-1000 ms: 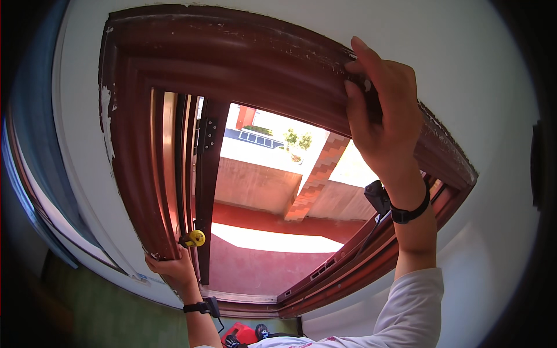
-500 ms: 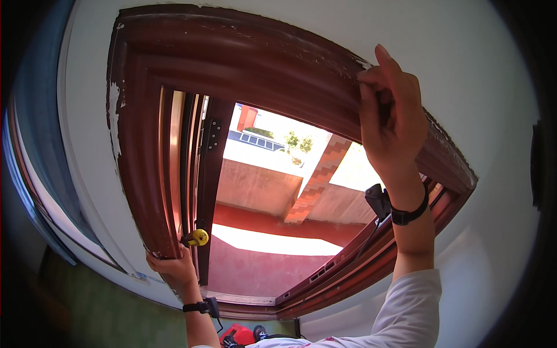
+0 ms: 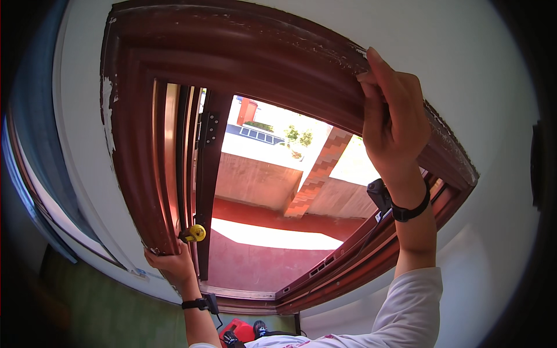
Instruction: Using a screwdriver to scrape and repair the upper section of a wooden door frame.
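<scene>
Dark red-brown window casing (image 3: 232,64) with chipped edges fills the upper middle. At the lower end of its left side, my left hand (image 3: 173,265) is closed around the casing. A yellow round-ended thing with a black part (image 3: 197,232) sticks out by its fingertips; its kind and whether the hand holds it are unclear. My right hand (image 3: 397,116) is up at the casing's top right, fingers curled and thumb and fingertip pressed together at the outer edge. One finger points up. What they pinch, if anything, is hidden.
A window opening (image 3: 278,249) lies inside the casing, with a dark hinged sash edge (image 3: 212,174) on its left. White wall (image 3: 487,75) surrounds it. Blue curtain (image 3: 35,104) hangs at far left. Below are green floor (image 3: 110,301) and a red object (image 3: 239,329) by my shoes.
The casing has shifted slightly up and left in the picture. My left hand and the yellow thing shift slightly with it. My right hand's raised finger tips left, closer to the casing edge.
</scene>
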Available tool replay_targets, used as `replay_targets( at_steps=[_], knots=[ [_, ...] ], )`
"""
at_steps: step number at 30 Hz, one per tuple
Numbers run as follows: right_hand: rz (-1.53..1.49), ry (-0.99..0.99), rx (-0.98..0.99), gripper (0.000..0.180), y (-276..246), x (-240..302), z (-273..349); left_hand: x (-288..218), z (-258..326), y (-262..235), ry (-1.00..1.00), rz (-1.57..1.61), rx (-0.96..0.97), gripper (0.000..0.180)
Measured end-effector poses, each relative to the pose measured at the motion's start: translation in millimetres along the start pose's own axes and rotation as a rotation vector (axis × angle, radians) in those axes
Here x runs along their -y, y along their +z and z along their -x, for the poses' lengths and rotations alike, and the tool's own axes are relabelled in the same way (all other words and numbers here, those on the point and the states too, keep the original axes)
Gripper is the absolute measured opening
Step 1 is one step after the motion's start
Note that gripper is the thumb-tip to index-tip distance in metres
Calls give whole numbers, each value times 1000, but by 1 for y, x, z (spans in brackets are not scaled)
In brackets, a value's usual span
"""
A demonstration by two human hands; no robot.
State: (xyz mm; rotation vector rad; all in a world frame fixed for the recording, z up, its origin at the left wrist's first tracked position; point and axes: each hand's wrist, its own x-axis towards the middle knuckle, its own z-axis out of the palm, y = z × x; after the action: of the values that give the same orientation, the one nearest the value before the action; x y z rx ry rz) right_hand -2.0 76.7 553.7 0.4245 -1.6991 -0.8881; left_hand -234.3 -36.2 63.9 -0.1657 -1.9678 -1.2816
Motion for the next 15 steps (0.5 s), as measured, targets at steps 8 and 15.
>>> replay_targets(
  at_steps=[8,15],
  knots=[
    [-47,45,-8,52,0,3,-4,0,0,0,-3,41,-11,99],
    [13,-60,-4,47,1,1,1,-1,0,-4,-12,60,1,99]
  ],
)
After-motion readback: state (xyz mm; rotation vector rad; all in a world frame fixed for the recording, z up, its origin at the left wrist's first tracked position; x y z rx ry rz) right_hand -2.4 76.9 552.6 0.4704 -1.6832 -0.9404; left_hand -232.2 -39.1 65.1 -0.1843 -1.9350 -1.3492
